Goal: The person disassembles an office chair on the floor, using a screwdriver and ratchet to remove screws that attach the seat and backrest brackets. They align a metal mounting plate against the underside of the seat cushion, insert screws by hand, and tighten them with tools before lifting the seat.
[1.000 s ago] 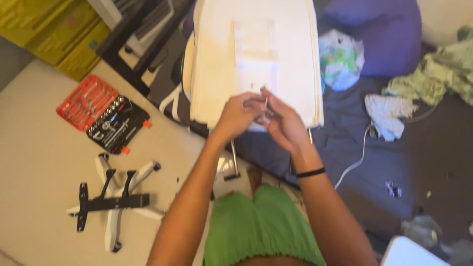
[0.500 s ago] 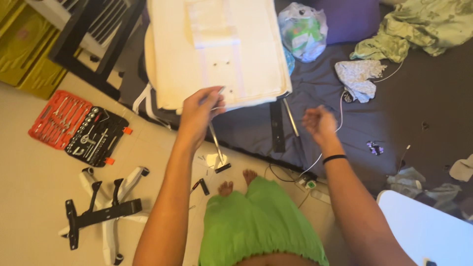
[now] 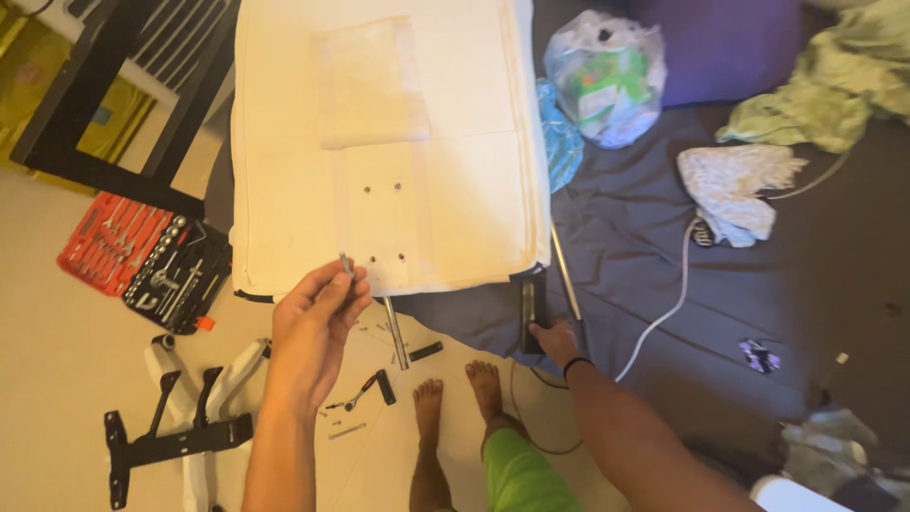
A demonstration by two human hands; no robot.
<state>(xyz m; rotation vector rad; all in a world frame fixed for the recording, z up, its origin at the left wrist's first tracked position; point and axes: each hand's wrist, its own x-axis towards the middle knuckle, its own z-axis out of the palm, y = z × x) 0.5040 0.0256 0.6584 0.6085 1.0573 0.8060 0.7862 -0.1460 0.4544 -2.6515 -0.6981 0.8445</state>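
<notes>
My left hand (image 3: 313, 327) is raised over the front edge of a white upholstered seat panel (image 3: 455, 180) that lies flat with several small screw holes in it. Its fingers pinch a small metal screw (image 3: 345, 263). My right hand (image 3: 555, 338) reaches down to the right and rests on a black bar-shaped part (image 3: 528, 308) at the panel's front right corner, next to a thin metal rod (image 3: 566, 275). A black band circles that wrist. My bare feet (image 3: 460, 393) stand below the panel.
An open red and black tool case (image 3: 147, 261) lies at the left. A black and white bracket assembly (image 3: 180, 427) sits on the beige floor, near loose screws and a small tool (image 3: 365, 391). A plastic bag (image 3: 602, 81), crumpled cloths and a white cable (image 3: 664, 313) lie on the dark sheet.
My hands have parted: the left has lifted with the screw over the panel's edge, and the right has dropped lower onto the black part. The view has shifted closer.
</notes>
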